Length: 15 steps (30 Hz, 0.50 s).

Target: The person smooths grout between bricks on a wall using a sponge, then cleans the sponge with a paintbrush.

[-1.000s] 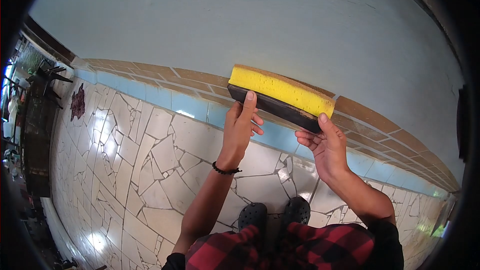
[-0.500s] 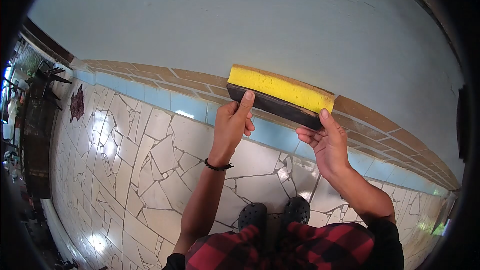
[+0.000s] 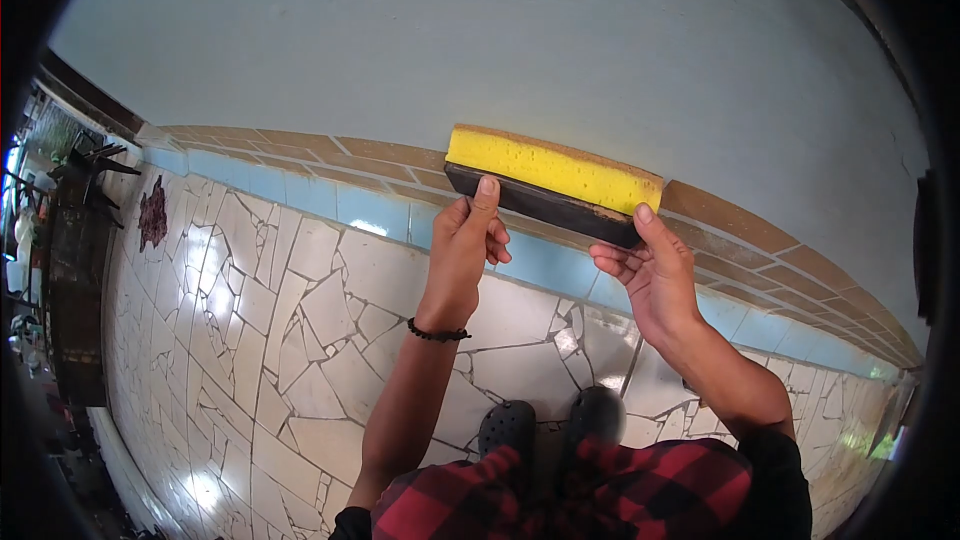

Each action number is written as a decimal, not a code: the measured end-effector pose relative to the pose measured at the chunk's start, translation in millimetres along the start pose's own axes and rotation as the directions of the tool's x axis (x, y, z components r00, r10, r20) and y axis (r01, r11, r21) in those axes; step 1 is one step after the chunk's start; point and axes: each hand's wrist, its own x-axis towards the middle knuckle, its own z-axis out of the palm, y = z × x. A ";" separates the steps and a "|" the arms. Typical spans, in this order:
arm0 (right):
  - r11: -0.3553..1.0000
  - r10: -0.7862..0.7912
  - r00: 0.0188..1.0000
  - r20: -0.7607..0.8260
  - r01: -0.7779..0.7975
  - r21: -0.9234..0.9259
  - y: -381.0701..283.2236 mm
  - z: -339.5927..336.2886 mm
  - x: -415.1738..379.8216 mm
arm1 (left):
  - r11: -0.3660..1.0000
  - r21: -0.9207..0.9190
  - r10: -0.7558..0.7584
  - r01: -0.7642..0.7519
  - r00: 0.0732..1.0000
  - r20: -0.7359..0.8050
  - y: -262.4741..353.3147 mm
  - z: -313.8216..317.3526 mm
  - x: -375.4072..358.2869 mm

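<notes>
A long sponge float (image 3: 555, 165) with a thick yellow sponge face and a black backing is held up in front of the wall, tilted down to the right. My left hand (image 3: 467, 255) grips its black backing near the left end, thumb on the front and fingers curled behind. At the lower right corner, my right hand (image 3: 655, 265) pinches the float between the thumb and fingers. A brownish layer shows along the sponge's upper edge. The float overlaps the brown brick-pattern band in this view.
Behind the float rises a grey-blue wall (image 3: 350, 50), with brown brick-pattern strips (image 3: 735, 215) and light blue tiles (image 3: 320, 197) along its foot. Broken-tile flooring (image 3: 330, 370) lies below. A dark red cloth (image 3: 153, 215) and dark furniture (image 3: 75, 270) are at the left.
The float and both hands have shifted slightly left and up in the view. Both hands keep the same hold.
</notes>
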 end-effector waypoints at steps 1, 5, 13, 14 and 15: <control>1.000 -0.002 1.000 0.003 0.002 0.000 0.5 -0.5 0.5 | 1.000 -0.012 0.002 -0.002 1.000 -0.004 -0.4 0.7 -0.1; 1.000 -0.007 1.000 -0.002 0.007 -0.002 -0.6 0.1 0.1 | 0.999 -0.043 0.011 -0.011 1.000 -0.020 0.1 4.8 -1.2; 1.000 -0.003 1.000 0.014 0.003 0.007 0.6 -1.9 3.0 | 0.988 -0.061 0.135 -0.141 0.986 -0.093 0.8 11.0 0.3; 1.000 -0.003 1.000 0.016 0.002 0.009 -0.1 -1.3 2.8 | 0.982 -0.058 0.172 -0.180 0.977 -0.123 -0.4 13.4 1.1; 1.000 0.002 1.000 0.017 -0.002 0.014 -0.9 -1.1 2.7 | 0.974 -0.054 0.208 -0.218 0.966 -0.154 -1.8 15.8 2.2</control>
